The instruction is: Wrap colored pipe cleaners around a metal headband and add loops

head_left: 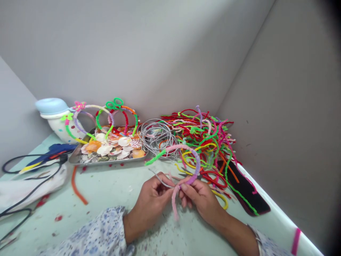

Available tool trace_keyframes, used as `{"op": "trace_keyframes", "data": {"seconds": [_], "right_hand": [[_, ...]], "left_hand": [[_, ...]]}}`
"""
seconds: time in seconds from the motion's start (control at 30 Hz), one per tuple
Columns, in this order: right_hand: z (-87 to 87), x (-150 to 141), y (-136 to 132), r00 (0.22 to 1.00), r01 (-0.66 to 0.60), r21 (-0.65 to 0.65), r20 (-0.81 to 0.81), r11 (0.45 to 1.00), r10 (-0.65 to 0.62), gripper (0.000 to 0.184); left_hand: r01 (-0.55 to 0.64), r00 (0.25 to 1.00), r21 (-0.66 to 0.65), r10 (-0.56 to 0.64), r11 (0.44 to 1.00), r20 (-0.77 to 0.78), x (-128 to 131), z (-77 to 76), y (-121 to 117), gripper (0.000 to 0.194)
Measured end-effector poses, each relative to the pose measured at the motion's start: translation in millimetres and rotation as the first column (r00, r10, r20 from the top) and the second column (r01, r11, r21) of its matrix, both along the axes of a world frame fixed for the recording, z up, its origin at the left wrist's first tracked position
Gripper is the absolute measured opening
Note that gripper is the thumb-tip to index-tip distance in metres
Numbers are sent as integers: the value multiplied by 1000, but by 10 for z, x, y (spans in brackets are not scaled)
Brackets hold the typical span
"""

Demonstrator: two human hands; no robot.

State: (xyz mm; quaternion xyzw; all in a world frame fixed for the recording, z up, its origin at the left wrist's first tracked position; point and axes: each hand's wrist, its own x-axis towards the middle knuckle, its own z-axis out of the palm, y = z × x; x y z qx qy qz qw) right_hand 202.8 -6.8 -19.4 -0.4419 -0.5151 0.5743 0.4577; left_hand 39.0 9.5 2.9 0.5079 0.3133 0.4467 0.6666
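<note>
Between my hands is a curved grey wire wrapped in fuzzy pipe cleaner (pixel 197 160), green at one end, then pink, then purple. Its bare wire end (pixel 159 179) sticks out over my left hand (pixel 149 204). My left fingers are closed in a pinch where a pink pipe cleaner (pixel 174 204) crosses the wire; its loose end hangs down. My right hand (pixel 205 201) pinches the purple-wrapped stretch close by, thumb on top. Scissors with red handles (pixel 218 180) lie partly hidden behind my right hand. The exact contact between fingertips is covered.
A metal tray (pixel 106 163) of shells holds several wrapped hoops. Beside it are coiled grey wire (pixel 157 137) and a heap of coloured pipe cleaners (pixel 205 133). A black phone-like slab (pixel 252 195) lies right; a white container with blue lid (pixel 57 119) and black cable (pixel 32 199) left.
</note>
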Motion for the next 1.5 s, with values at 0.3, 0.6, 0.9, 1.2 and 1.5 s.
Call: {"op": "trace_keyframes", "data": {"seconds": [0.3,0.6,0.9,1.2,1.5], "right_hand": [[27,-6,6,1000,-12,6,21,1000,12,30],[-3,-8,3,997,-16,19,72,1000,15,30],[-14,-23,21,998,-1,0,68,1000,1,35],[-28,-13,16,997,-10,8,74,1000,9,32],[-24,-14,11,996,-17,7,92,1000,16,32]], "left_hand": [[6,1000,-41,-6,999,-6,-4,12,-8,22],[17,1000,-37,-17,999,-6,-24,1,7,24],[20,996,-58,-24,998,-85,-13,-14,18,24],[17,991,-35,-22,999,-128,-19,-19,17,25],[37,993,-43,-42,998,-111,-25,-28,21,25]]}}
